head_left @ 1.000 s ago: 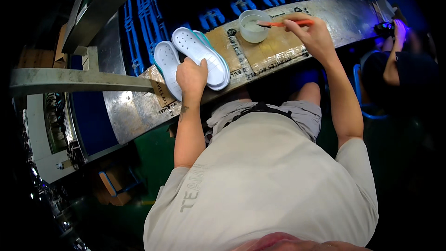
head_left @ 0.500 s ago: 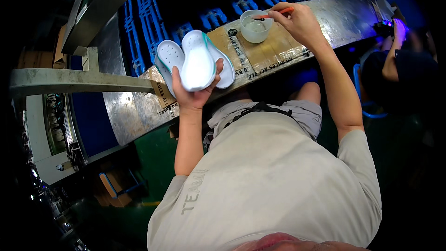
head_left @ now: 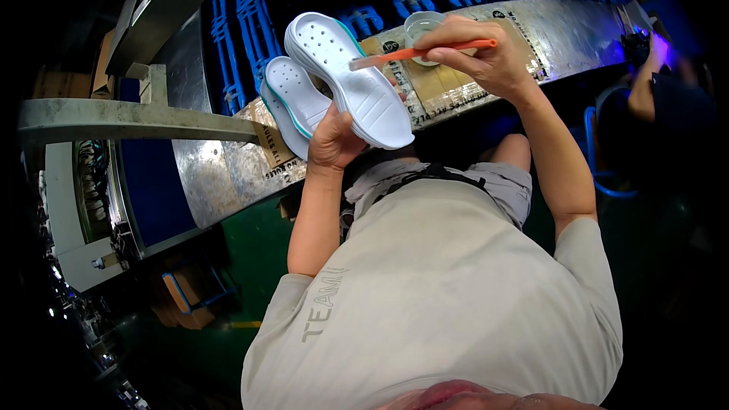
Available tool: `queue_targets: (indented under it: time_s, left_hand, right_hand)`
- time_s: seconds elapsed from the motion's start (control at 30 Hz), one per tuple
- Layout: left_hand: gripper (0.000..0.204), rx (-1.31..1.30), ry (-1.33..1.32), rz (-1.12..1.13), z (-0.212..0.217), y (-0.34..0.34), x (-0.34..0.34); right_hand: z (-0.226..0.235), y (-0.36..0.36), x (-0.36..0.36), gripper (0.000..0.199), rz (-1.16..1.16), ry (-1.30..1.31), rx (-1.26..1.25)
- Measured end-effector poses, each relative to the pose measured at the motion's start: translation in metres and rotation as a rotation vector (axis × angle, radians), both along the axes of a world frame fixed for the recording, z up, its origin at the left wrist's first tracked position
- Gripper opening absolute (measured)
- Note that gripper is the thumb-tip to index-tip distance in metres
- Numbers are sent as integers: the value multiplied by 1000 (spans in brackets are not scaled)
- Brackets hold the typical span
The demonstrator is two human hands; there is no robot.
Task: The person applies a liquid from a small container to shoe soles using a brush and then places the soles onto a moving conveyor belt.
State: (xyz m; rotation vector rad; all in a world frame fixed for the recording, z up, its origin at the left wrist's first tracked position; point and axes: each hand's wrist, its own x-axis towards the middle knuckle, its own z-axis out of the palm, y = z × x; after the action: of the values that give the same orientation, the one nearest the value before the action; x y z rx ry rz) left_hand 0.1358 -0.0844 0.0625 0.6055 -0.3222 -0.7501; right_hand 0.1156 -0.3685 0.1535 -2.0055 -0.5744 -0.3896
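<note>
In my left hand (head_left: 338, 137) is a white shoe sole (head_left: 325, 47), tilted with its dotted, ridged face up. The fingers reach behind it and the thumb lies at its near edge. A second white sole (head_left: 287, 82) with a green edge rests on the bench just left of it, partly covered by the held one. My right hand (head_left: 486, 57) grips an orange-handled brush (head_left: 448, 47). The brush's bristles are over the middle of the held sole, seemingly touching it. Partly hidden behind that hand, a translucent bowl (head_left: 419, 24) contains some liquid.
Flattened cardboard (head_left: 437, 95) under clear tape covers part of the metal bench (head_left: 216, 182). Beyond it runs a dark line with blue clamp-like holders (head_left: 414, 1). A metal frame bar (head_left: 137, 130) crosses at left. Another person's arm (head_left: 644, 95) shows at far right.
My right hand has brought the brush from the bowl leftward onto the sole. The held sole has been raised and turned, so its dotted, ridged face now shows.
</note>
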Motion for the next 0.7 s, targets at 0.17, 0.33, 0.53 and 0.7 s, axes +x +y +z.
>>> queue_targets:
  time_s: [0.17, 0.33, 0.53, 0.7]
  left_hand:
    - [102, -6, -160, -2, 11, 0, 9]
    - [97, -10, -209, 225, 19, 12, 26]
    - [98, 90, -350, 317, 20, 5, 31]
    - [110, 347, -466, 331, 14, -2, 23]
  right_hand:
    - [-1, 0, 0, 17, 42, -153, -135]
    - [-2, 2, -38, 13, 9, 74, -87]
    - [-5, 34, -66, 23, -154, 482, 315]
    - [-10, 52, -65, 26, -184, 491, 597]
